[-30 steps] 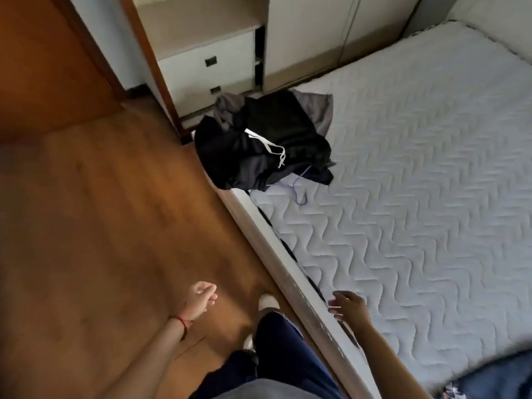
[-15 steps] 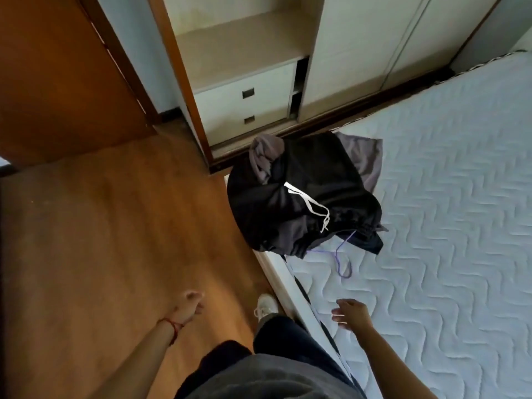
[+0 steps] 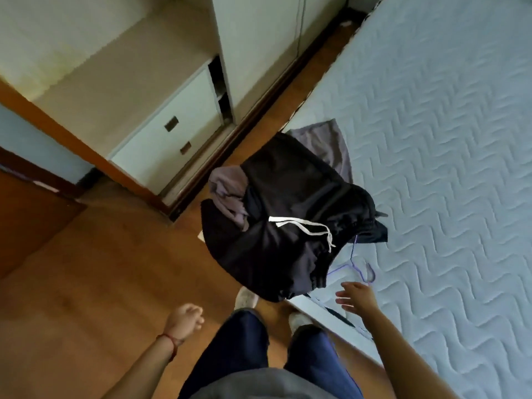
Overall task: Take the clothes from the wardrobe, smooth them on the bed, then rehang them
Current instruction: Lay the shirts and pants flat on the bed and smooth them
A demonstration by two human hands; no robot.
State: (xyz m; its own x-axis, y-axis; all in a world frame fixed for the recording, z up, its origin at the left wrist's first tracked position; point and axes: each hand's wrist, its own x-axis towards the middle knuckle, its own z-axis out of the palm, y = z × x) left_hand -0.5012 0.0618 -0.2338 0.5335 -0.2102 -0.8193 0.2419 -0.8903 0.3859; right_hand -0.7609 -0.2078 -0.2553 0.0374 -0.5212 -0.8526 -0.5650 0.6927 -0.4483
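Observation:
A heap of dark clothes (image 3: 290, 226) lies on the near corner of the bed (image 3: 449, 156), partly hanging over its edge. It holds black drawstring trousers with a white cord (image 3: 305, 227) and grey garments (image 3: 230, 194). A thin purple hanger (image 3: 358, 267) pokes out from under the heap onto the quilted mattress. My right hand (image 3: 355, 296) hovers with fingers spread just below the hanger, holding nothing. My left hand (image 3: 185, 318), with a red wrist cord, hangs loosely curled over the floor, empty.
A cream wardrobe (image 3: 259, 47) with a shelf and two drawers (image 3: 169, 139) stands at the back, across a narrow strip of wooden floor (image 3: 86, 283). A brown door (image 3: 26, 220) is at the left. My legs and shoes (image 3: 244, 298) stand beside the bed frame.
I have walked along the bed toward the clothes heap, which now looks larger and closer. My right hand has opened and risen toward the purple hanger.

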